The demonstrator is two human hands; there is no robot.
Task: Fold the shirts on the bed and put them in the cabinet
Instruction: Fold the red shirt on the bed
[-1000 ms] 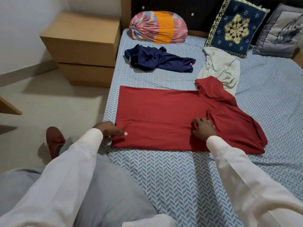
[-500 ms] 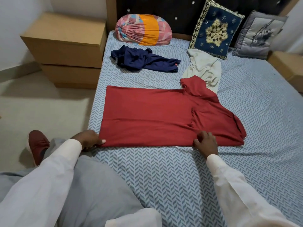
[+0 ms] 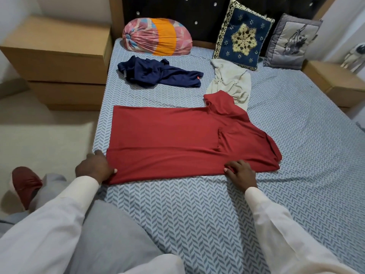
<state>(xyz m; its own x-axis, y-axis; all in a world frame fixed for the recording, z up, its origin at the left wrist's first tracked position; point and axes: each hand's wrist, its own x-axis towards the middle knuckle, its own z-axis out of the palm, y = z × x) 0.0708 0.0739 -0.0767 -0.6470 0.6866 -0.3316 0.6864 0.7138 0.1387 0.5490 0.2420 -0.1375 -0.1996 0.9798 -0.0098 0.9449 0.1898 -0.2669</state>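
red shirt [image 3: 167, 143] lies flat across the bed [image 3: 197, 214], long axis left to right, left hand [image 3: 94, 167] pinching its near hem corner, right hand [image 3: 240, 173] pinching the near edge by the sleeve.

The red shirt [image 3: 167, 139] at centre is smooth, matt cloth. The bed sheet [image 3: 217, 214] is matt printed fabric, and the cabinet [image 3: 59, 64] at upper left is matt wood.
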